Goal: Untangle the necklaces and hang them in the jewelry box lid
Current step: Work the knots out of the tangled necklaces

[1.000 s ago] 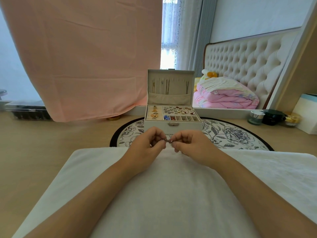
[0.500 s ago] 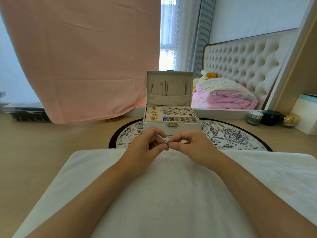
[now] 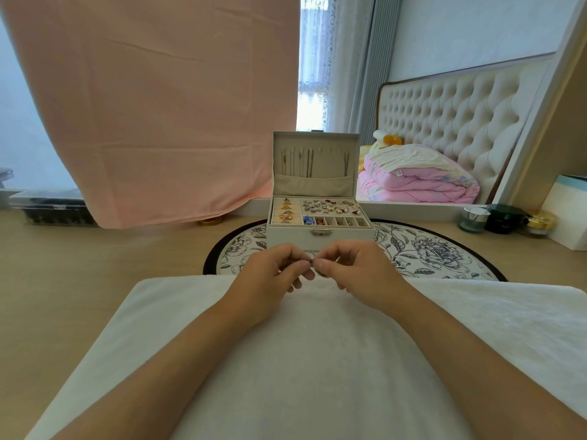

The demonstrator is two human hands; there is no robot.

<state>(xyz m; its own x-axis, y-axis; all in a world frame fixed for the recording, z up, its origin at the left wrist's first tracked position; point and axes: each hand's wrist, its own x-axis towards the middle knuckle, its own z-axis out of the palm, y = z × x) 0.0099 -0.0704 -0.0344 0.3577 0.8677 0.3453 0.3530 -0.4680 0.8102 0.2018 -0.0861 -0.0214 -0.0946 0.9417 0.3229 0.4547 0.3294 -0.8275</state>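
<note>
My left hand [image 3: 270, 276] and my right hand [image 3: 359, 273] meet fingertip to fingertip just above the far edge of a white towel [image 3: 317, 360]. Between them they pinch a small dark tangle of necklace chain [image 3: 315, 268]; most of the chain is hidden by the fingers. Right behind the hands stands a cream jewelry box [image 3: 320, 236] with its lid [image 3: 316, 163] upright. Several thin necklaces hang inside the lid, most at its left and one at the right. The box tray holds rings, earrings and beads.
The box rests on a round floral mat [image 3: 422, 252] on a wooden desk. Small jars [image 3: 505, 219] and a white box [image 3: 568, 214] stand at the right. A pink cloth [image 3: 152, 106] hangs behind left, with a dark tray [image 3: 50, 209] below it.
Both hands stay pinched on the chain, with only small finger movements. The view has shifted slightly.
</note>
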